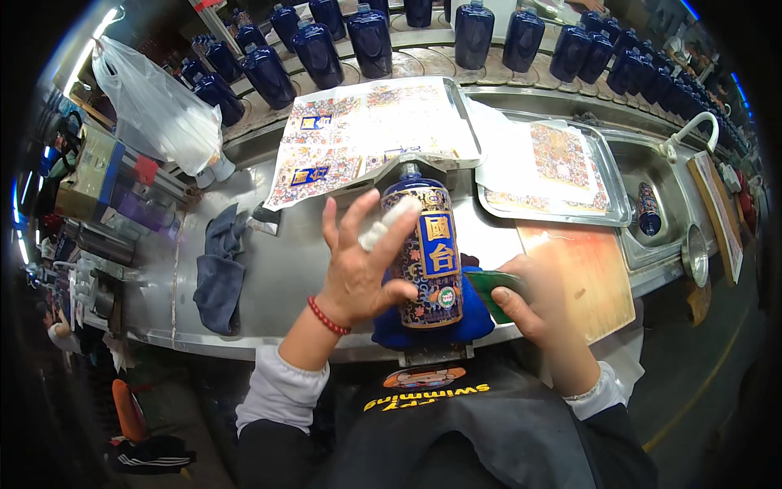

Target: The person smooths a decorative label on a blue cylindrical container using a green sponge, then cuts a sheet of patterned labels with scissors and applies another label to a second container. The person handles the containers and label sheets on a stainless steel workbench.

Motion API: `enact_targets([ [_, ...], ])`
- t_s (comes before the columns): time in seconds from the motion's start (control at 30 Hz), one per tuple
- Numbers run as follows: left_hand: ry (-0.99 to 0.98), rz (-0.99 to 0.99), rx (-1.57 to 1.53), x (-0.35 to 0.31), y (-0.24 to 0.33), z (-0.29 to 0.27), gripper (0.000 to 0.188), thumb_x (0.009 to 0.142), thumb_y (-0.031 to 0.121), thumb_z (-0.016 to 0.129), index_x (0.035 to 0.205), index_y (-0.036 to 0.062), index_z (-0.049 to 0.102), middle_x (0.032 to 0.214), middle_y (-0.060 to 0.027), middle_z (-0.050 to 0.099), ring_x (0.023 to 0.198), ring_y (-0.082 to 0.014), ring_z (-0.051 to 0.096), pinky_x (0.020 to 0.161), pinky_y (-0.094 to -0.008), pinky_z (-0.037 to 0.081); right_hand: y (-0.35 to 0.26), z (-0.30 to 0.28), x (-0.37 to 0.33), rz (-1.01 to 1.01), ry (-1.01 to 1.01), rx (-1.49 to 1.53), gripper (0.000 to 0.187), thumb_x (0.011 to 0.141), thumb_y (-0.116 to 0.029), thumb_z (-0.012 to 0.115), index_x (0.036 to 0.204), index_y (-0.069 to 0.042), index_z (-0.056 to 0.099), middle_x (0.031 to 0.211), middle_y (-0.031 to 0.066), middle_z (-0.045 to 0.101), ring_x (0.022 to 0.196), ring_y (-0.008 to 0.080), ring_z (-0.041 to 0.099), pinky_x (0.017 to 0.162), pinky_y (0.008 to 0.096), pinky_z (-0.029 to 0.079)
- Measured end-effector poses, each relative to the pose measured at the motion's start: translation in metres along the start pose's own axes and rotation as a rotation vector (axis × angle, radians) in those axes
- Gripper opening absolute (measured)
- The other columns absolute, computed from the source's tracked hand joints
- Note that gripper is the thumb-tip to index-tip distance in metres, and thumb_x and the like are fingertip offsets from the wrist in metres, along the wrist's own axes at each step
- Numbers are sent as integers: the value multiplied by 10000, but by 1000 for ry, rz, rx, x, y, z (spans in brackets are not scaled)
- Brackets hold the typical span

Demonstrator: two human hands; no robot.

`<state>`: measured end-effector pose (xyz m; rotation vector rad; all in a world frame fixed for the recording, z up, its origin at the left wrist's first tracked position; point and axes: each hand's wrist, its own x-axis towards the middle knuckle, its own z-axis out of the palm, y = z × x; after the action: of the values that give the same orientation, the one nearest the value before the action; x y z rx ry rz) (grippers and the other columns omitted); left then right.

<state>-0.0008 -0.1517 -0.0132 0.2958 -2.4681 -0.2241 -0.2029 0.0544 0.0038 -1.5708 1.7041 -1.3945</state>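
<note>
A dark blue bottle (441, 253) with an ornate floral wrap and gold characters on a blue panel lies on a blue cloth (479, 322), its neck pointing away from me. My left hand (358, 265) is at the bottle's left side, fingers spread, with white covers on some fingertips. Its thumb and index finger overlap the bottle's edge; whether they press on it I cannot tell. Right of the bottle, my right hand (525, 306) grips a thin green scraper (494, 293) between thumb and fingers. That hand is slightly blurred.
Patterned decal sheets (358, 134) lie on a tray beyond the bottle, with a second metal tray (623, 213) to the right. A wooden board (599, 285), a sink (652, 175) holding another bottle, and a grey cloth (218, 281) flank me. Blue bottles (371, 45) line a conveyor behind.
</note>
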Motion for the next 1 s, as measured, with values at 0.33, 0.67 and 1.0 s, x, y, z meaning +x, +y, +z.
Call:
enact_targets([
  [0.33,29,171,-7,19,7,-9,598,970,624,422,1257,170,686,1187,-31,673,1256,-253,465,1183,-485,170,-9,5,2,-226,57,-190,345,871,22,641,1208,26,566,1028,193,663,887,336,658,757,368,533],
  [0.67,23,-672,-705,38,-20,10,437,1051,349,487,1230,-21,635,1159,-116,674,1132,-184,569,1024,-306,399,-7,17,20,-448,-20,-359,626,750,-4,730,1345,-89,555,1361,243,503,1166,398,546,986,446,462],
  [1.0,-146,-1033,-1564,68,-35,25,449,1052,415,442,1165,14,611,1032,-87,708,907,-150,687,803,-319,578,10,55,-1,-392,118,-389,838,638,-46,841,1400,-94,495,1446,234,421,1216,400,503,1003,466,447],
])
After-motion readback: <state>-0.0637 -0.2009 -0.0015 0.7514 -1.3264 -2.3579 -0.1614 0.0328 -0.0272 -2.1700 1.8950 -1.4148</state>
